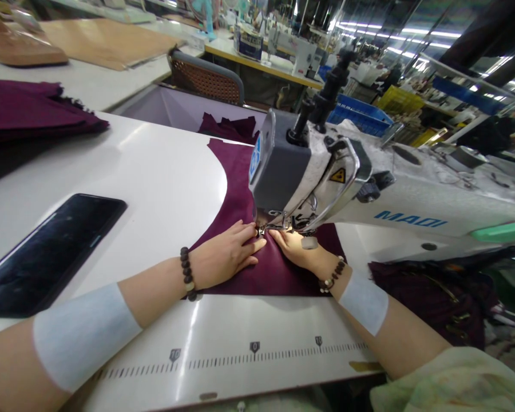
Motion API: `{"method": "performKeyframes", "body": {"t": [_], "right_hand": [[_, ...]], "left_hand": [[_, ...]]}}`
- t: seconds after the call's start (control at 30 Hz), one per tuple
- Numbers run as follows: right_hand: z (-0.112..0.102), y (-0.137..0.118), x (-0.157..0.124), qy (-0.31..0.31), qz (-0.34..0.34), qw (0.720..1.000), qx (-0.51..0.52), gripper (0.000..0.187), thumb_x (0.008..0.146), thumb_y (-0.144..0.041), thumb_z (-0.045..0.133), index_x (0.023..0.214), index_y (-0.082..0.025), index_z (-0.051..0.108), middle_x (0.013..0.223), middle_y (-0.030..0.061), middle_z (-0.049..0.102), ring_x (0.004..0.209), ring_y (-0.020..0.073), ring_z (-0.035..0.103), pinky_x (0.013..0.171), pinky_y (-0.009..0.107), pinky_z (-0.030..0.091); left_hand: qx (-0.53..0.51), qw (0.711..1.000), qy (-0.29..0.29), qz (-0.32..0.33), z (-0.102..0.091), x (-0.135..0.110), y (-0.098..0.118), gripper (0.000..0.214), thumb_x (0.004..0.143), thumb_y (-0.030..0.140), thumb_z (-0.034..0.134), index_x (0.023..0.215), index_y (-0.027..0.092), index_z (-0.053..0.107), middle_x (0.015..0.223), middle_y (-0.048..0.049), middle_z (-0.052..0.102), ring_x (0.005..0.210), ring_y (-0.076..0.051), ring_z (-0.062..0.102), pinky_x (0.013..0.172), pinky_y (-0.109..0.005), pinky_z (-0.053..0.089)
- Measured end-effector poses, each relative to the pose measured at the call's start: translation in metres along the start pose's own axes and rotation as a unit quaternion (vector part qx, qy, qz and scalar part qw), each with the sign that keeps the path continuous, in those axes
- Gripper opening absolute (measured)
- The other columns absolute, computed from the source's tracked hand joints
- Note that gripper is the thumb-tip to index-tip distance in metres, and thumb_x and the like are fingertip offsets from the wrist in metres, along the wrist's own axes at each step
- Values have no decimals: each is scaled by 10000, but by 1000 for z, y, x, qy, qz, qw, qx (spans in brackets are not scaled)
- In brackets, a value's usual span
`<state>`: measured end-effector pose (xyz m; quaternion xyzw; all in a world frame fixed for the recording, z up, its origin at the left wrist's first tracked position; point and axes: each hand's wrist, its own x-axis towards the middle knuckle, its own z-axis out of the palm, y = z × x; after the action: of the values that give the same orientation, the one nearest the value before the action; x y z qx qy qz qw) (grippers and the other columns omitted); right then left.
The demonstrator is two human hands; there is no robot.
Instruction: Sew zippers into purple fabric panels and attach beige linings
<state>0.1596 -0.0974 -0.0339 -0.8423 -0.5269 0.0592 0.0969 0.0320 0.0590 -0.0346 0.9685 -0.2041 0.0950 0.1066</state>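
A dark maroon fabric piece [261,276] lies on the white sewing table, running under the presser foot [261,230] of a sewing machine [300,166]. My left hand [227,252] rests flat on the cloth just left of the foot, its fingers stretched out and slightly apart. On the right of the foot, my right hand [295,247] lies on the same cloth with its fingers extended toward the needle area. Part of that hand is hidden behind the machine's head and thread guides. Both palms face down, and neither hand visibly grips the cloth.
A black phone [51,252] lies on the table's left side. Behind it is a stack of maroon fabric [30,111]. Dark garments [433,297] are heaped to the right, beneath the machine arm. A ruler scale [254,358] marks the front edge. A chair [208,77] stands beyond.
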Motion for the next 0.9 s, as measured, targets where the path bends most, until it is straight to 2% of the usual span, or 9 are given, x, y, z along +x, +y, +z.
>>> {"method": "performKeyframes", "body": {"t": [0.17, 0.4, 0.63, 0.7, 0.77, 0.83, 0.9], "right_hand": [[5, -1, -3, 7, 15, 1000, 5, 326, 946, -213, 323, 934, -136, 640, 933, 68, 667, 917, 159, 608, 892, 284, 423], [5, -1, -2, 0, 16, 1000, 0, 319, 942, -184, 323, 951, -133, 638, 961, 69, 665, 900, 157, 611, 841, 269, 440], [-10, 0, -2, -1, 16, 1000, -17, 267, 930, -203, 388, 970, -161, 649, 939, 79, 661, 951, 184, 591, 897, 311, 426], [-12, -6, -13, 9, 28, 999, -34, 261, 924, -244, 414, 982, -141, 648, 977, 115, 648, 997, 222, 569, 926, 368, 411], [-9, -21, -32, 32, 57, 996, -68, 309, 907, -300, 456, 1074, -94, 613, 1119, 181, 587, 1088, 279, 513, 951, 434, 389], [-4, -43, -56, 54, 88, 990, -100, 455, 868, -341, 523, 1225, -60, 515, 1285, 232, 453, 1180, 334, 431, 957, 477, 380], [1, -66, -78, 50, 94, 989, -105, 567, 828, -347, 582, 1307, -78, 441, 1348, 234, 378, 1223, 356, 379, 951, 485, 389]], "left_hand": [[-14, 1000, 4, 24, -3, -1, -3, 346, 946, 273, 338, 1193, 121, 527, 1143, -151, 486, 1137, -269, 425, 962, -438, 399], [-27, 999, -7, 22, -3, -1, -6, 347, 944, 265, 351, 1208, 121, 524, 1130, -154, 496, 1135, -272, 428, 979, -456, 381], [-34, 999, -2, 34, -1, 0, -16, 343, 937, 278, 380, 1210, 138, 533, 1173, -150, 503, 1142, -251, 451, 1001, -438, 376], [-24, 998, -12, 51, -3, -3, -23, 332, 940, 251, 372, 1209, 147, 536, 1198, -143, 515, 1161, -236, 454, 1026, -429, 355], [-3, 998, -31, 57, -9, -7, -30, 328, 941, 202, 351, 1199, 157, 547, 1236, -134, 522, 1194, -231, 443, 1051, -442, 323], [25, 998, -43, 27, -16, -11, -33, 334, 934, 150, 330, 1157, 153, 579, 1247, -128, 532, 1198, -238, 450, 1051, -468, 315], [47, 998, -29, -31, -22, -12, -26, 320, 932, 143, 337, 1070, 132, 625, 1215, -128, 559, 1143, -237, 503, 1024, -453, 361]]}}
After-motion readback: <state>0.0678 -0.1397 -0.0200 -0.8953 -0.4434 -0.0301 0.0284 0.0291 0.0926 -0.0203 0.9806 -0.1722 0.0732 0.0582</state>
